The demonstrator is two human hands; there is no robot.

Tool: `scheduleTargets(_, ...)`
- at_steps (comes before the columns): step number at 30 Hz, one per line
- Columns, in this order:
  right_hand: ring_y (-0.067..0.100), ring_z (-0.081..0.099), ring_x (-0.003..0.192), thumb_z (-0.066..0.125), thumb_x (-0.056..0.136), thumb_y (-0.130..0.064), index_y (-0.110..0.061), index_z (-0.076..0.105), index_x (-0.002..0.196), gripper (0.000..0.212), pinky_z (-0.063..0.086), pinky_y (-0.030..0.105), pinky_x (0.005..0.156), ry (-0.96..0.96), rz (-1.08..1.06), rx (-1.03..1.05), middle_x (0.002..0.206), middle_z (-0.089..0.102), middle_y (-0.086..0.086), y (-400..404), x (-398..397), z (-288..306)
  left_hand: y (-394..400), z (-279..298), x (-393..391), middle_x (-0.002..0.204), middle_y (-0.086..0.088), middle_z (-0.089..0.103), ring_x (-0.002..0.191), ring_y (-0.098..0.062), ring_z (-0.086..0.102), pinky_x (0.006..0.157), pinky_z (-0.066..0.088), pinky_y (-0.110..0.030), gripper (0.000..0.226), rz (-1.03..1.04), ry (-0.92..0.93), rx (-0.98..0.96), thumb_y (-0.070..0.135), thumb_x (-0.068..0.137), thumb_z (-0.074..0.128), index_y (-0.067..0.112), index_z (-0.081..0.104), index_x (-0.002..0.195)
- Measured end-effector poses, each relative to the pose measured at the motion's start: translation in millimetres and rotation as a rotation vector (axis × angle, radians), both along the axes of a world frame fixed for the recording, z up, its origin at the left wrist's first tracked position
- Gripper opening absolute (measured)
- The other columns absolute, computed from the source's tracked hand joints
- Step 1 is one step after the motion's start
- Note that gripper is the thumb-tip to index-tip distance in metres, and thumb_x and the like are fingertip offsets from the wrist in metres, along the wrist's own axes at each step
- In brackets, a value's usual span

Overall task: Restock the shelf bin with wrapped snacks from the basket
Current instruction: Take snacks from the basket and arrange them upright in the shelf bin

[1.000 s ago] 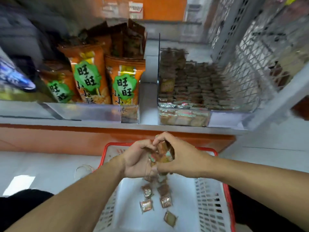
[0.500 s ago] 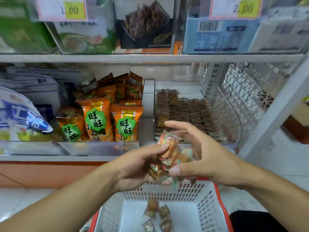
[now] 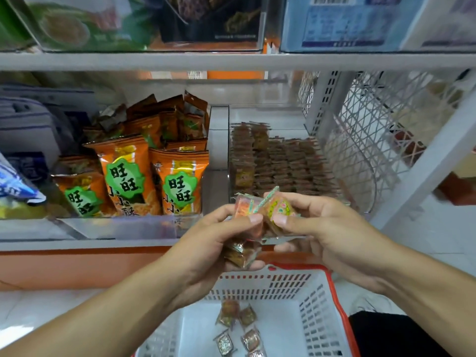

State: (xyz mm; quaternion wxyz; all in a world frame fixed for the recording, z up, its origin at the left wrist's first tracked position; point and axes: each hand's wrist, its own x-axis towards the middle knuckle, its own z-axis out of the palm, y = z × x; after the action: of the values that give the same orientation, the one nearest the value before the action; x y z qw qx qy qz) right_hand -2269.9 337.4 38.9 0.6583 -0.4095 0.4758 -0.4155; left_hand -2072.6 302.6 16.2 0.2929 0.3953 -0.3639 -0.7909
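My left hand (image 3: 211, 243) grips a stack of small wrapped snacks (image 3: 244, 249), thumb on top. My right hand (image 3: 322, 228) pinches one wrapped snack (image 3: 279, 208) at the top of that stack. Both hands hover just in front of the clear shelf bin (image 3: 365, 181), which holds rows of the same brown wrapped snacks (image 3: 280, 163). Below the hands stands the white basket with a red rim (image 3: 309, 267); several loose wrapped snacks (image 3: 238, 327) lie on its bottom.
Orange snack bags (image 3: 177, 184) stand in the clear bin to the left of the target bin. A white shelf board (image 3: 231, 61) with boxed goods runs overhead. A white wire mesh panel (image 3: 386, 119) and slanted post close the right side.
Both hands rose from the basket with a bunch of snacks and came up to the front of the shelf bin. My right hand now pinches the top snack.
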Motion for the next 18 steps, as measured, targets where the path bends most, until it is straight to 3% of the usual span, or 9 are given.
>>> scheduleTargets(3, 0.012, 0.068, 0.099, 0.065, 0.094, -0.015, -0.022, 0.075, 0.116, 0.026, 0.057, 0.025, 0.066, 0.056, 0.007, -0.026, 0.12, 0.073, 0.005, -0.6, -0.6, 2.5, 0.7, 5.9, 4.3, 0.121, -0.019, 0.073, 0.104, -0.029, 0.072, 0.069, 0.062, -0.041, 0.044, -0.025, 0.075, 0.04, 0.048, 0.087, 0.067, 0.018, 0.075, 0.119)
scheduleTargets(5, 0.011, 0.069, 0.096, 0.064, 0.095, -0.016, -0.022, 0.074, 0.117, 0.025, 0.056, 0.024, 0.067, 0.061, -0.006, -0.03, 0.118, 0.074, 0.004, -0.1, -0.4, 2.8, 0.7, 7.8, 6.3, 0.125, -0.021, 0.071, 0.11, -0.033, 0.071, 0.071, 0.063, -0.044, 0.047, -0.034, 0.112, 0.06, 0.048, 0.091, 0.061, 0.016, 0.074, 0.122)
scheduleTargets(8, 0.014, 0.07, 0.092, 0.064, 0.095, -0.017, -0.019, 0.073, 0.119, 0.025, 0.056, 0.022, 0.07, 0.017, -0.055, -0.023, 0.117, 0.074, 0.007, 1.0, 1.2, 1.5, 2.2, 7.8, 5.2, 0.123, -0.022, 0.071, 0.104, -0.03, 0.074, 0.066, 0.063, -0.041, 0.05, -0.008, 0.118, 0.062, 0.041, 0.083, 0.07, 0.011, 0.072, 0.123)
scheduleTargets(11, 0.013, 0.071, 0.095, 0.061, 0.096, -0.016, -0.017, 0.074, 0.117, 0.024, 0.057, 0.022, 0.075, -0.026, -0.063, -0.015, 0.116, 0.075, 0.008, 3.2, 4.6, 1.6, 2.9, 6.5, 3.0, 0.118, -0.018, 0.074, 0.092, -0.024, 0.074, 0.062, 0.062, -0.035, 0.044, 0.035, 0.07, -0.017, 0.035, 0.076, 0.076, 0.019, 0.075, 0.117)
scheduleTargets(15, 0.023, 0.071, 0.107, 0.059, 0.097, -0.021, -0.018, 0.074, 0.117, 0.025, 0.058, 0.036, 0.093, -0.022, -0.037, 0.021, 0.116, 0.074, 0.01, 7.9, 8.7, -0.5, 4.3, 3.4, -1.2, 0.107, -0.018, 0.077, 0.079, -0.022, 0.076, 0.061, 0.064, -0.032, 0.036, 0.079, 0.07, -0.062, 0.022, 0.078, 0.077, 0.018, 0.076, 0.113)
scheduleTargets(18, 0.031, 0.071, 0.109, 0.058, 0.098, -0.026, -0.018, 0.073, 0.119, 0.027, 0.059, 0.038, 0.092, -0.064, -0.011, 0.093, 0.117, 0.074, 0.011, 10.8, 12.2, -0.5, 5.6, -0.2, -2.6, 0.11, -0.019, 0.076, 0.085, -0.027, 0.077, 0.068, 0.065, -0.036, 0.037, 0.128, 0.061, -0.092, 0.022, 0.075, 0.08, 0.019, 0.076, 0.112)
